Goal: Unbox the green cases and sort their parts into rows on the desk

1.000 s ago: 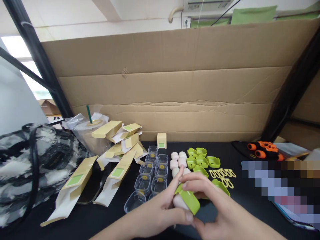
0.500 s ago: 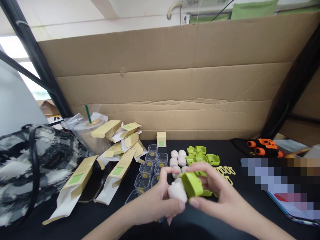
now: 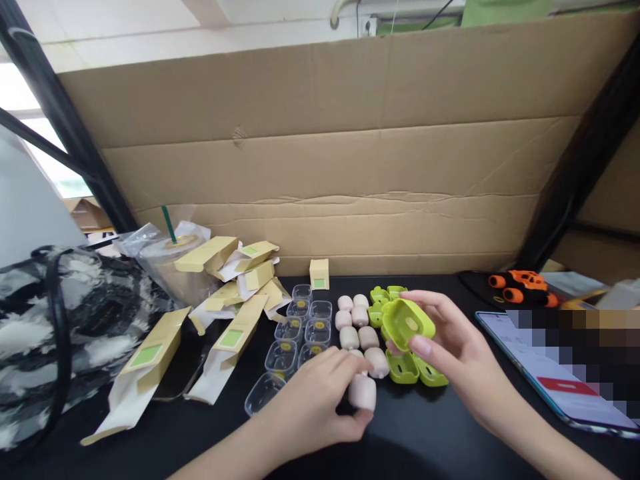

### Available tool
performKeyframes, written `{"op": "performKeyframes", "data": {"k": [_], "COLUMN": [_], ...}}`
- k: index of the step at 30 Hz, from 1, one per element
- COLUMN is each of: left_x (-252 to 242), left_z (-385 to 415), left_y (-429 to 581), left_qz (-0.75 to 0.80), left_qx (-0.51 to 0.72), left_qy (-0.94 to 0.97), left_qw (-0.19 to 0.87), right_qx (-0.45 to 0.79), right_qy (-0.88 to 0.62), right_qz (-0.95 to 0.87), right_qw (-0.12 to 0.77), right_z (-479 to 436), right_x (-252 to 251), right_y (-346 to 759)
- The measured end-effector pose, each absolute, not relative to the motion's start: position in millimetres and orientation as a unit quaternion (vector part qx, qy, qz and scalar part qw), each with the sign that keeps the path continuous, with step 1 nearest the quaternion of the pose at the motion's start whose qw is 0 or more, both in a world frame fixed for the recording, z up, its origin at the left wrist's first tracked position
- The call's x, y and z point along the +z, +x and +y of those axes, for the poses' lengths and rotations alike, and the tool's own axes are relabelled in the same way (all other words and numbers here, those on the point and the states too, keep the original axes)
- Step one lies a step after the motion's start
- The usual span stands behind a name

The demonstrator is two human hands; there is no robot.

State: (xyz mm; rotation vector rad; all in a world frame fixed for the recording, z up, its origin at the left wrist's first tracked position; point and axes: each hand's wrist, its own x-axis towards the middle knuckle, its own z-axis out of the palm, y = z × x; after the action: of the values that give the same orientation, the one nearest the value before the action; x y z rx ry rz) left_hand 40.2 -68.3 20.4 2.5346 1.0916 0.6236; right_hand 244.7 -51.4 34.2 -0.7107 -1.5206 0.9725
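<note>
My left hand has its thumb and fingers around a white rounded, earbud-case-like piece, low over the black table. More such pieces, white to pale pink, stand in rows just beyond it. In my right hand is a lime-green soft cover, hollow, with a small oval hole inside; thumb and fingers grip its side. It is held above other lime-green covers on the table, partly hiding them. The white piece and the held cover are apart.
Clear plastic cups with yellow stickers stand in rows left of the pieces. Opened cardboard boxes, a bagged drink and a shaggy bag lie farther left. A small box, an orange toy car and a tablet are also there.
The green cover and the white piece, close together before, are now apart. My right hand has lifted the cover rightward and turned its hollow into view; my left has lowered the white piece.
</note>
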Motion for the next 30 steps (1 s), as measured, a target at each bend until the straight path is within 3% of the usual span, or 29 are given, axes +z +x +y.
{"op": "performKeyframes", "data": {"k": [5,9,13,17,21,26,30], "left_x": [11.4,15.2,29.0,36.5,32.7,36.3,40.3], "left_z": [-63.6,-65.1,-67.9,-66.1,-65.0,-68.7,-68.6], "left_y": [41.0,41.5,39.4,39.2,44.5,48.3,49.7], "left_qz": [0.367,0.396,0.42,0.431,0.371,0.372,0.369], "left_qx": [0.155,0.157,0.229,0.37,0.39,0.425,0.446], "left_qy": [0.916,0.903,0.864,0.724,0.626,0.545,0.527], "left_qw": [0.043,0.054,0.158,0.393,0.564,0.62,0.622], "right_qx": [0.404,0.401,0.377,0.343,0.226,0.154,0.22], "right_qy": [-0.3,-0.3,-0.303,-0.325,-0.302,-0.27,-0.34], "right_qz": [-0.659,-0.672,-0.701,-0.73,-0.794,-0.84,-0.781], "right_qw": [0.56,0.546,0.525,0.494,0.477,0.445,0.476], "right_z": [-55.2,-55.7,-54.5,-57.3,-65.4,-69.3,-63.1], "right_x": [33.8,32.9,26.5,14.2,6.5,12.8,16.2], "right_y": [244.9,244.9,245.0,239.4,231.2,232.4,234.9]}}
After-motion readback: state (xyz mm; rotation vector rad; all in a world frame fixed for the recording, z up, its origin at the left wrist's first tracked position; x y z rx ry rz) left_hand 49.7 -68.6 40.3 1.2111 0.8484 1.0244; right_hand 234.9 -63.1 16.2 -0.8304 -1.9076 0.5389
